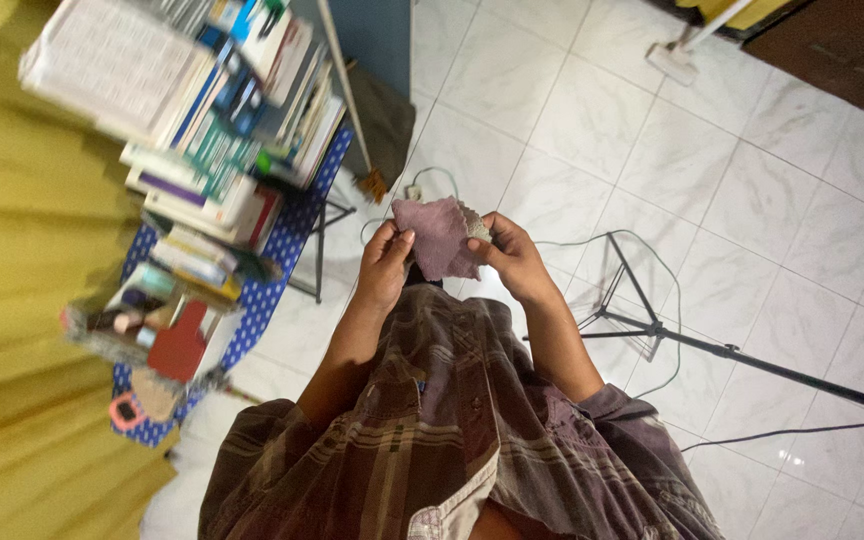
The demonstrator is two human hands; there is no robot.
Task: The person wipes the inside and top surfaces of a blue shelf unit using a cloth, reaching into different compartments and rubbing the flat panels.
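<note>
Both hands pinch a mauve cloth above the tiled floor.

The left hand grips the cloth at its nine o'clock edge, the right hand at three o'clock, fingers closed on it. Its long axis runs twelve to six. At nine o'clock, stacked books crowd a blue dotted counter; a black stand lies at four.
</note>
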